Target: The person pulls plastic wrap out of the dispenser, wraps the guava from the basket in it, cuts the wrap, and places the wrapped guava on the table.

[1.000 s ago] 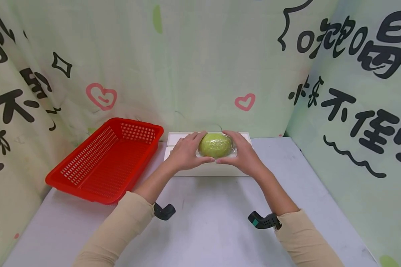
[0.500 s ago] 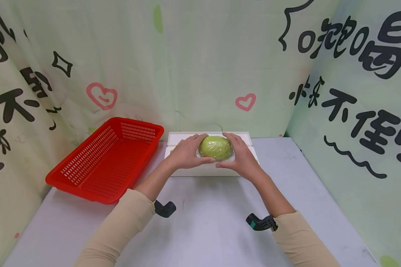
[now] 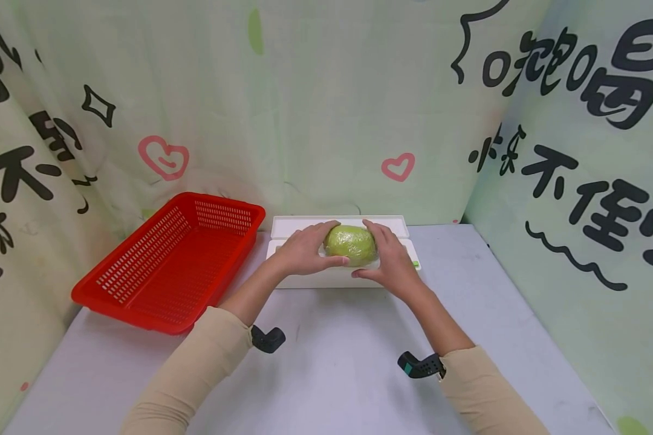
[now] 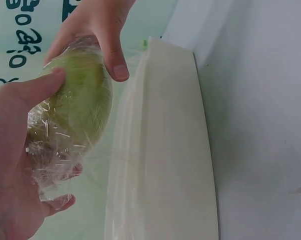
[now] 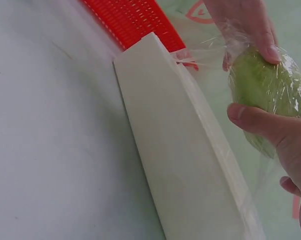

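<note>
A green oval fruit (image 3: 350, 244) wrapped in clear cling film is held up between both hands in the head view. My left hand (image 3: 306, 248) grips its left side, the thumb lying across the film in the left wrist view. From the other side my right hand (image 3: 389, 260) grips it, its thumb on the front edge and its fingers behind. Below and behind the fruit stands a long white box (image 3: 337, 279), which looks like a cling film dispenser. Loose film stretches between the fruit and the box (image 5: 170, 150) in the right wrist view. The fruit's far side is hidden.
A red plastic basket (image 3: 182, 323) with perforated walls stands left of the box. The pale table (image 3: 326, 368) reaches back to a printed curtain (image 3: 305, 121). A small green piece (image 3: 416, 264) shows at the box's right end.
The fruit has come slightly down toward the front. My right hand has shifted a little down and left, its thumb parting from the left thumb. My left hand has barely moved.
</note>
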Tool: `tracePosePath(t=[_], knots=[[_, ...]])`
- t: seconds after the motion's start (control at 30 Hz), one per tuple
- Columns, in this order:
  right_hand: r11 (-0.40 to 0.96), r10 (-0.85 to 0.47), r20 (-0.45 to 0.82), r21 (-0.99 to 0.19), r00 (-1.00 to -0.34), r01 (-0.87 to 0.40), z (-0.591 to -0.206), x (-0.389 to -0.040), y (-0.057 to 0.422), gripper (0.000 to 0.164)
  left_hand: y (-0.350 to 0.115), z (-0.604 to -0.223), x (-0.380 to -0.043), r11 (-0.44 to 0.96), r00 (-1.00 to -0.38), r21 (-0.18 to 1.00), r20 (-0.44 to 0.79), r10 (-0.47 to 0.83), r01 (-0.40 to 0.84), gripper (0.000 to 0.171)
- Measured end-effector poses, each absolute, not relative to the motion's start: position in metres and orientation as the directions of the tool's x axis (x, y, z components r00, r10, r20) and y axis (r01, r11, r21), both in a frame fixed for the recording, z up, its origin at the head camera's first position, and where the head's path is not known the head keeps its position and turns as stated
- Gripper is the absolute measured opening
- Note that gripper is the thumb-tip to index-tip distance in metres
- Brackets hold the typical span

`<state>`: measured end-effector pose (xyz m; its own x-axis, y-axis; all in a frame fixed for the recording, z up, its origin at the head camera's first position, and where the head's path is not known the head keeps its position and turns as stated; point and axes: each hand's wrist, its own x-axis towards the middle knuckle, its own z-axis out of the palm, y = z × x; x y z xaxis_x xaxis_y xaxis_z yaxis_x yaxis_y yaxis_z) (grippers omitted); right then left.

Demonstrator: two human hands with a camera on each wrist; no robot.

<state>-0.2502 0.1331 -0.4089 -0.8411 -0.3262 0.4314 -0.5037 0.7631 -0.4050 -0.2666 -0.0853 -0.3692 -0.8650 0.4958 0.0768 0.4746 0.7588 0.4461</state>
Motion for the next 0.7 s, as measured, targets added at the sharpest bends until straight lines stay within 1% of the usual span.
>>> tracePosePath(t=[0.17, 0.33, 0.5, 0.7], knots=[[0.786, -0.33, 0.46, -0.349, -0.824, -0.51, -0.414, -0.252, 0.132, 0.109, -0.086, -0.372, -0.268, 0.753, -0.864, 0.473, 0.036, 0.503, 0.458, 0.076], [0.785, -0.321, 0.482, -0.346, -0.815, -0.514, -0.415, -0.253, 0.129, 0.108, -0.087, -0.375, -0.271, 0.736, -0.857, 0.49, 0.042, 0.514, 0.466, 0.073], [0.783, -0.318, 0.496, -0.343, -0.808, -0.519, -0.416, -0.253, 0.127, 0.109, -0.089, -0.376, -0.275, 0.703, -0.848, 0.538, 0.043, 0.528, 0.465, 0.068], [0.772, -0.327, 0.505, -0.346, -0.799, -0.534, -0.417, -0.253, 0.125, 0.099, -0.09, -0.378, -0.277, 0.688, -0.843, 0.561, 0.035, 0.536, 0.461, 0.065]])
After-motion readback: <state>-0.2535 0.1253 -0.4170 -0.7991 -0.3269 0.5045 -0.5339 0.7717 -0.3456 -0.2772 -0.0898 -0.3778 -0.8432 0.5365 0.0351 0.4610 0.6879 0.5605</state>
